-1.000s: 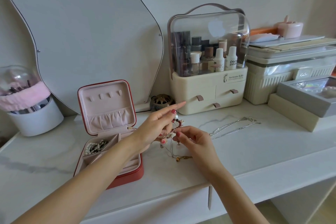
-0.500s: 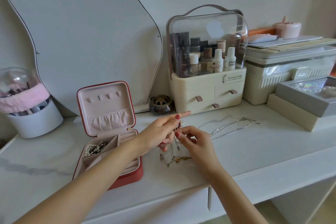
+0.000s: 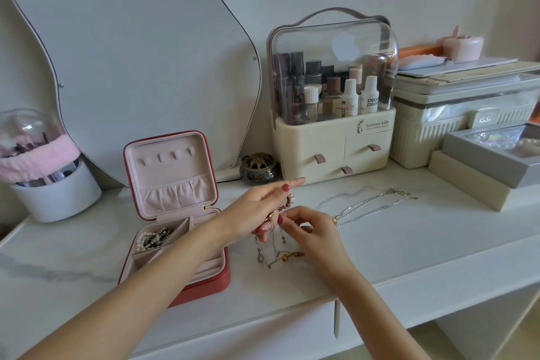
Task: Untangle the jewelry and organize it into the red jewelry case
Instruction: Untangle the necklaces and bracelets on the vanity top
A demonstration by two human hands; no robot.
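The red jewelry case (image 3: 204, 286) stands open on the white tabletop at the left, its pink lid upright. A pearl and dark bead piece (image 3: 153, 238) lies in its back left compartment. My left hand (image 3: 257, 210) holds up a tangled bunch of jewelry (image 3: 273, 245), with a red bead bracelet (image 3: 287, 204) at the top and thin gold chains hanging down to the table. My right hand (image 3: 309, 234) pinches a strand of that tangle just right of the left hand. Two silver chains (image 3: 377, 209) lie stretched out on the table to the right.
A curved mirror (image 3: 131, 52) leans at the back. A cosmetics organizer (image 3: 333, 143) with drawers, a small brass pot (image 3: 257, 168), a brush holder (image 3: 43, 178) at far left, and stacked boxes (image 3: 479, 172) at right line the back. The table edge runs close to my arms.
The view has shifted slightly. Both hands stay together at the tangle; my left hand has dropped a little and my right fingers have worked along a strand.
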